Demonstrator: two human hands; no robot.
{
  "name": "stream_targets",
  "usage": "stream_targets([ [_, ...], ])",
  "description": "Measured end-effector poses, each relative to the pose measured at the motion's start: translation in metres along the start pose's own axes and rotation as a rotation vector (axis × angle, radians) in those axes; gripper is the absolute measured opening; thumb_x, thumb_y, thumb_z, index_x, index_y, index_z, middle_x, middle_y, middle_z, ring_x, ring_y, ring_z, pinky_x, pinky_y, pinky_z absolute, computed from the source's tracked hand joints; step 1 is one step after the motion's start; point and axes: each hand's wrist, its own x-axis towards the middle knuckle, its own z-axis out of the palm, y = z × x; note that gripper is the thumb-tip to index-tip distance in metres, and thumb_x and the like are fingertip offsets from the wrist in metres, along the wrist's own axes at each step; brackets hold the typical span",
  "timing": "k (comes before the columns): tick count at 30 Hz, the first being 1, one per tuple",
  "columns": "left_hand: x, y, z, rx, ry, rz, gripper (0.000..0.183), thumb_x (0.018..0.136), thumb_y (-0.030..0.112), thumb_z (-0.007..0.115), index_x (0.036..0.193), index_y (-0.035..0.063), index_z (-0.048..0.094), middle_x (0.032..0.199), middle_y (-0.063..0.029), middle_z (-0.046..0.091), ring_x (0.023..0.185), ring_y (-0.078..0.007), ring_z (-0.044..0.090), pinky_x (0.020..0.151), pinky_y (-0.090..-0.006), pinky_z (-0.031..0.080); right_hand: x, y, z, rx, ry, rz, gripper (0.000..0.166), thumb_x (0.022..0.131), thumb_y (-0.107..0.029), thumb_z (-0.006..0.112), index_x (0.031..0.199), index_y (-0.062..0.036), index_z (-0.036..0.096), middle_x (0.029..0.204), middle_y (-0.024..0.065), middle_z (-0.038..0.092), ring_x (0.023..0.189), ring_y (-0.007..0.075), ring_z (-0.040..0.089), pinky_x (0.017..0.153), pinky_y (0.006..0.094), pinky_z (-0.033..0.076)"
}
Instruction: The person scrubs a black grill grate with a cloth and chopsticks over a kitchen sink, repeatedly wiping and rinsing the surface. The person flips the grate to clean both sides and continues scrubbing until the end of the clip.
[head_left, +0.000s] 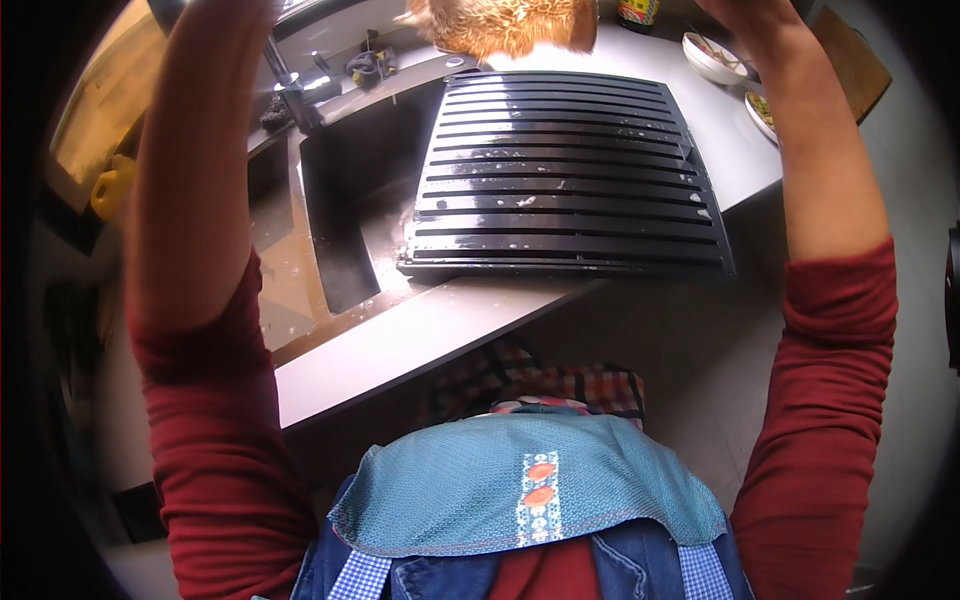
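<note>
Both of my hands are out of view past the top edge; only my raised forearms and red sleeves show, one on each side. Before me a black slatted panel (562, 180), wet with drops and bits of foam, lies over the right part of the sink (341, 217) and the white counter edge (390, 352). Behind the panel, at the top, is something with orange-brown fur (517, 26), partly cut off by the frame.
A metal faucet (289, 82) stands behind the sink at left, near a dark cloth (369, 66). At the right back are a white bowl (712, 58) with food, a plate (759, 118) with food, a bottle (639, 13) and a wooden board (855, 64). A yellow jug (112, 187) is far left.
</note>
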Motion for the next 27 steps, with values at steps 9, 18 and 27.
stream_targets([
  [9, -0.082, -0.088, 0.072, -0.473, -0.538, -0.196, 0.044, 0.096, 0.043, 0.052, 0.088, 0.0029, 0.068, 0.059, 0.0011, 0.052, 0.049, -0.0023, 0.039, 0.043, -0.0177, 0.026, -0.19, 0.065, 0.002, -0.577, -0.334, 0.207, 0.025, 0.078, -0.007, 0.065, 0.102, -0.0019, 0.06, 0.105, 0.0114, 0.056, 0.099, 0.0262, 0.056, 0.093, 0.0319, 0.041],
  [18, -0.066, -0.097, 0.089, -1.009, -0.307, -0.078, 0.045, 0.091, 0.04, 0.059, 0.108, -0.0022, 0.062, 0.096, -0.0161, 0.067, 0.096, -0.0225, 0.065, 0.089, -0.039, 0.052, -0.266, 0.113, 0.044, -0.42, 0.529, 0.318, 0.041, 0.092, -0.031, 0.061, 0.121, -0.0036, 0.054, 0.117, 0.0117, 0.054, 0.106, 0.0231, 0.054, 0.093, 0.0326, 0.043],
  [27, -0.086, -0.075, 0.154, -1.356, -0.211, -0.335, 0.037, 0.093, 0.038, 0.058, 0.091, 0.0003, 0.059, 0.057, 0.0041, 0.033, 0.055, -0.0111, 0.038, 0.07, -0.0347, 0.047, -0.258, 0.134, 0.067, -0.472, 0.707, 0.206, 0.023, 0.093, -0.006, 0.05, 0.112, -0.0036, 0.062, 0.122, 0.0115, 0.053, 0.115, 0.0225, 0.051, 0.098, 0.0324, 0.04],
])
